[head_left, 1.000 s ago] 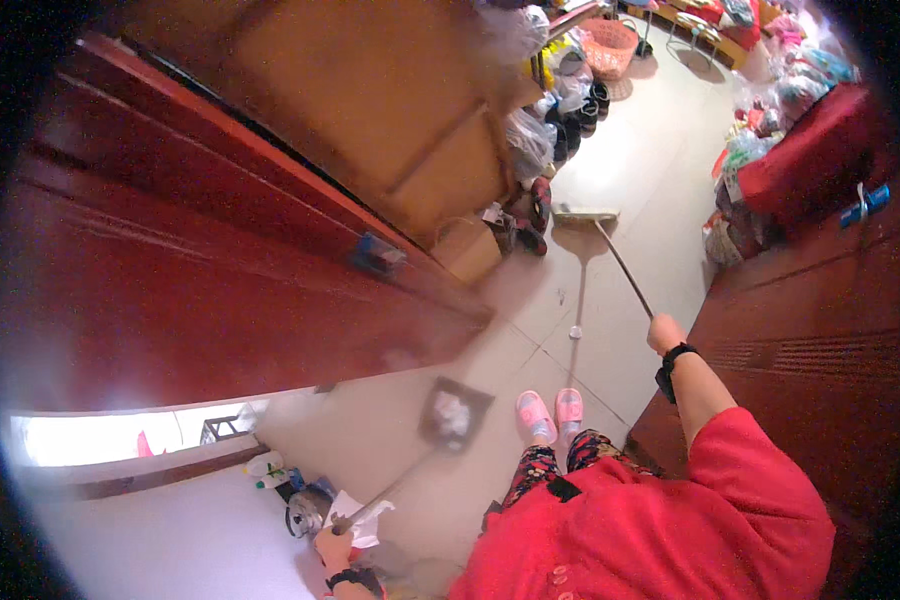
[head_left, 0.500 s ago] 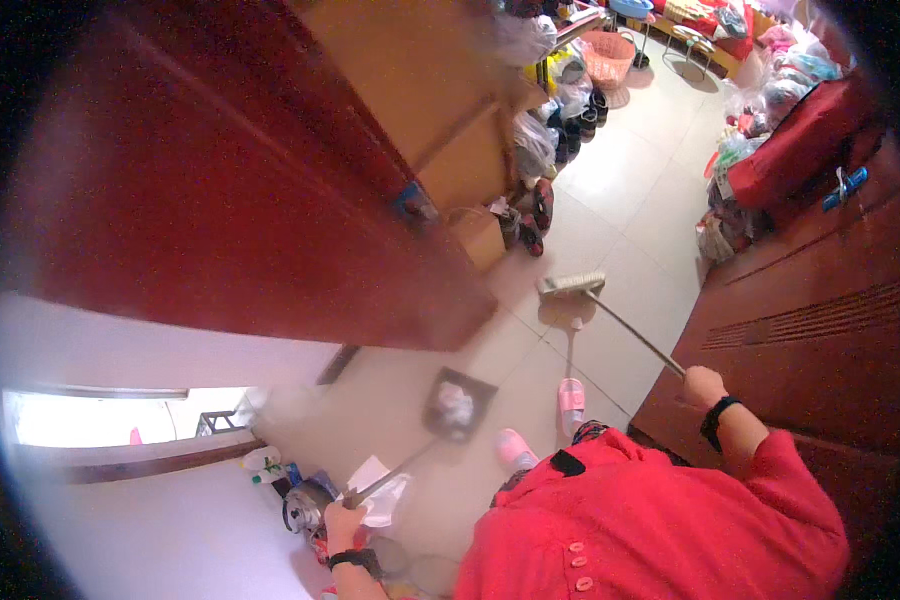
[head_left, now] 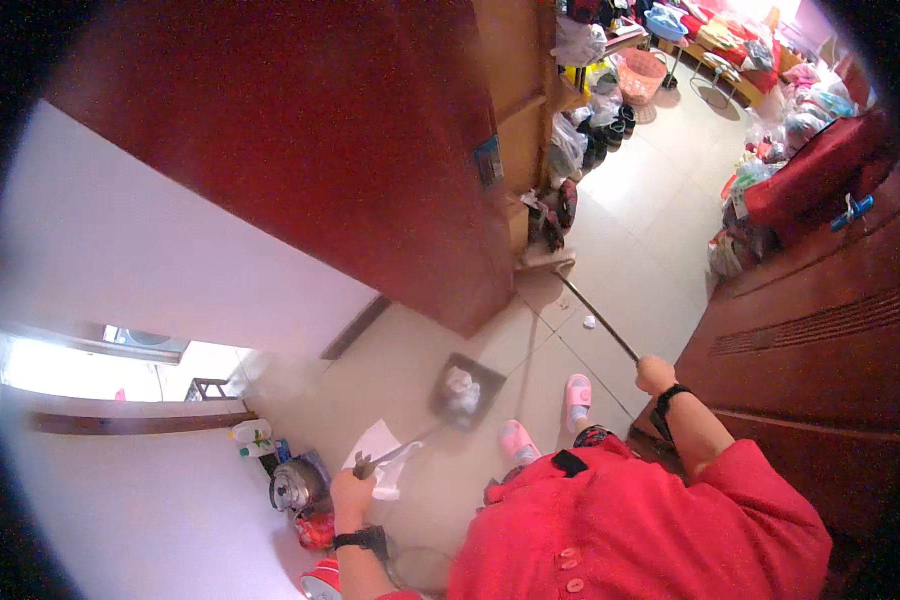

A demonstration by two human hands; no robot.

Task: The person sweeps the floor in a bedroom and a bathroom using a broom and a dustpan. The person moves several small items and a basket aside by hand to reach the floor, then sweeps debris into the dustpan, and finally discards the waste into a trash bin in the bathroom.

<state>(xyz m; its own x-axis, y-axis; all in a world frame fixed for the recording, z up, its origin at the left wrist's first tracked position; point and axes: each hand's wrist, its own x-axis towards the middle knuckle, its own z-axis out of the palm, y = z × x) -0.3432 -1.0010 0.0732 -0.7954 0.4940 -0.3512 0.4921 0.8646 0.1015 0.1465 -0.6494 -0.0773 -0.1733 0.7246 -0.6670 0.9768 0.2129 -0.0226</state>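
My right hand (head_left: 656, 374) is closed around the handle of a broom (head_left: 602, 322). The broom's head (head_left: 546, 264) rests on the floor beside the red door's lower corner, partly behind it. In my left hand (head_left: 352, 494) is the handle of a long-handled dustpan (head_left: 489, 388), gripped near its top end. Crumpled white rubbish (head_left: 461, 388) lies in the pan. A small white scrap (head_left: 589, 321) sits on the tiles between the broom and my pink slippers (head_left: 577, 391). Under the dustpan's handle lies a white sheet of paper (head_left: 380, 450).
The red door (head_left: 410, 200) stands ajar at left, and a brown door (head_left: 810, 320) is at right. A kettle (head_left: 292, 486) and bottles (head_left: 253, 434) line the left wall. Shoes (head_left: 610, 130), a pink basket (head_left: 640, 78) and bags (head_left: 805, 125) flank the floor ahead.
The broom's head has moved left and slightly forward, toward the door. My right hand has shifted left. My left hand has risen slightly, and the view has turned a little.
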